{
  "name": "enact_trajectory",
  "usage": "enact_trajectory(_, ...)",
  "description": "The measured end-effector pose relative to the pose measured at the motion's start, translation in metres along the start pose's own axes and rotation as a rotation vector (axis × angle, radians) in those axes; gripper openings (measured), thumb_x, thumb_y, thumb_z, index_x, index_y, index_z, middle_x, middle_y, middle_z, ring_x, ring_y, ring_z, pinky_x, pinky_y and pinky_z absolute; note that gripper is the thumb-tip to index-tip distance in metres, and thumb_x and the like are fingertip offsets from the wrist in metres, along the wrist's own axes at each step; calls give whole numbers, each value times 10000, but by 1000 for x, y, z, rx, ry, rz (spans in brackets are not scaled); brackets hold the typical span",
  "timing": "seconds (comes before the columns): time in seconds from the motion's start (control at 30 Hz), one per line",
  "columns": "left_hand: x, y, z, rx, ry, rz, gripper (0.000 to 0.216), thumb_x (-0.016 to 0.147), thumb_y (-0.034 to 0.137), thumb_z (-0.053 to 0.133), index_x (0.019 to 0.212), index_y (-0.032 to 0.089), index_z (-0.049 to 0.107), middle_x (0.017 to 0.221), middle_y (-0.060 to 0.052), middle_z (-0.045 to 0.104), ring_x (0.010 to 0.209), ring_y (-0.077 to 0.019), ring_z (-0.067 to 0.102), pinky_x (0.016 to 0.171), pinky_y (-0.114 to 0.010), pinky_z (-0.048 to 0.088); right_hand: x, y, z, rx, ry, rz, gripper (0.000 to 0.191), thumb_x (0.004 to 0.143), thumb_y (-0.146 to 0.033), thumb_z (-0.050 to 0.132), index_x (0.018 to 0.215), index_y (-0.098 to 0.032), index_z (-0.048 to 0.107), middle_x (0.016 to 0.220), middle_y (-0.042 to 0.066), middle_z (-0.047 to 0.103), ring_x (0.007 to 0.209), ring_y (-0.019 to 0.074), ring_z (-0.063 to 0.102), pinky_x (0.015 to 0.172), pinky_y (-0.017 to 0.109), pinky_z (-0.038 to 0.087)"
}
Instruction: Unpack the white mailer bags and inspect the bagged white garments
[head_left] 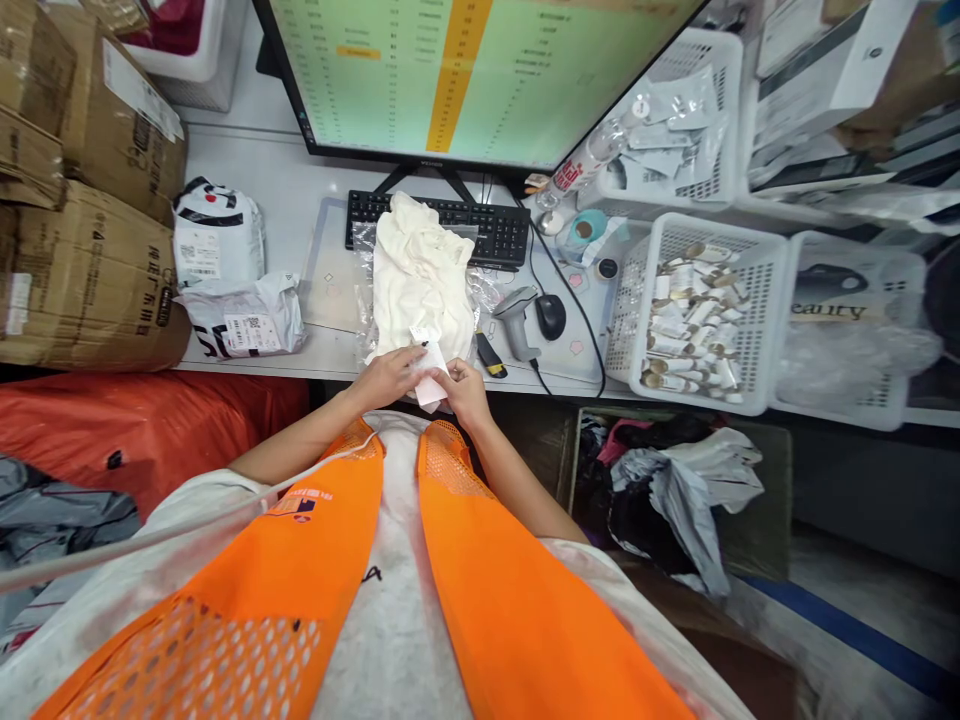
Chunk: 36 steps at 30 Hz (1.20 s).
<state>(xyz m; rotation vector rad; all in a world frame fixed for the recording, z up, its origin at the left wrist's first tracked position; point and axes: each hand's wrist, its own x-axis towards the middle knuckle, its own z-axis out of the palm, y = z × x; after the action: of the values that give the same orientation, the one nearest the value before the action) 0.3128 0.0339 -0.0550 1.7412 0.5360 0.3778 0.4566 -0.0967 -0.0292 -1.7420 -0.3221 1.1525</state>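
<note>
A cream-white garment (421, 275) lies crumpled on a clear plastic bag (364, 262) at the desk's front, partly over the keyboard (499, 232). At its near end, both hands hold a small white tag (430, 378). My left hand (391, 378) pinches the tag's upper left side with thumb and fingers. On the lower right side, my right hand (463, 390) grips it as well. Just right of the garment lie a yellow-and-black box cutter (491, 356), a grey barcode scanner (517, 322) and a black mouse (551, 316).
A monitor (465, 80) stands behind the keyboard. Two wrapped parcels (244, 318) and cardboard boxes (97, 270) are on the left. White baskets, one full of small rolled labels (694, 325), line the right. Below the desk sits an open bin with discarded bags (675, 500).
</note>
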Motion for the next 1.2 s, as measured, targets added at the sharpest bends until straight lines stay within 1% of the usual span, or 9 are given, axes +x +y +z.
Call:
enact_trajectory(0.17,20,-12,-4,-455,387,-361,517,943,703,525,865,197,600,731,-33,680,638,-178,706,540,-283,599,-4,3,-4,34,-59,39,541,597,-638,889,802,-231,599,649,-28,646,515,138,526,439,254,391)
enact_trajectory(0.3,33,-14,-10,-637,400,-447,517,883,699,633,885,184,578,736,-24,666,617,-153,696,479,-236,575,-6,7,-5,55,-77,-7,480,649,-587,866,858,-207,660,777,-2,700,657,154,598,598,266,474)
enact_trajectory(0.43,29,-8,-10,-640,394,-399,499,864,680,662,914,187,599,834,-41,678,752,-174,715,555,-270,627,-8,3,-3,-18,20,-67,401,734,-539,801,941,-211,697,856,16,714,755,191,628,679,299,519)
enact_trajectory(0.53,16,-1,-6,-642,258,-306,509,834,679,697,958,188,644,1033,-78,718,984,-219,717,732,-337,666,-12,-6,4,-120,137,-125,433,815,-598,725,991,-202,727,951,58,736,879,241,659,760,340,561)
enact_trajectory(0.7,-6,6,6,-740,-5,-253,726,732,758,758,1206,215,676,1336,-135,687,1274,-307,640,989,-411,595,-23,-22,18,17,-194,-68,826,850,-853,529,1394,-244,654,1486,98,589,1280,297,617,997,426,574)
enact_trajectory(0.83,-10,2,10,-955,71,-374,742,673,639,882,1218,174,687,1324,-162,704,1287,-356,639,1061,-474,554,-29,-23,17,-183,-249,-139,756,842,-828,587,1297,-244,741,1618,112,460,1505,329,418,1174,474,444)
enact_trajectory(1.0,-12,1,7,-1146,272,-519,478,829,365,819,1244,163,693,1300,-136,728,1219,-329,694,1090,-535,543,-19,-12,9,-155,30,-233,476,870,-635,672,1048,-206,778,1332,138,685,1240,299,635,981,460,581)
enact_trajectory(1.1,-16,3,9,-1233,216,-560,427,877,288,764,1275,159,681,1328,-141,719,1245,-329,687,1121,-539,524,-2,-6,5,-48,145,-179,495,801,-551,746,1146,-199,710,1261,126,703,1083,261,673,889,435,616)
enact_trajectory(1.2,-21,6,17,-1289,118,-596,455,844,166,752,1293,171,675,1329,-122,722,1304,-321,652,1167,-540,485,12,-2,5,109,62,-104,650,725,-498,812,1290,-229,634,1334,100,674,1121,242,657,864,378,621)
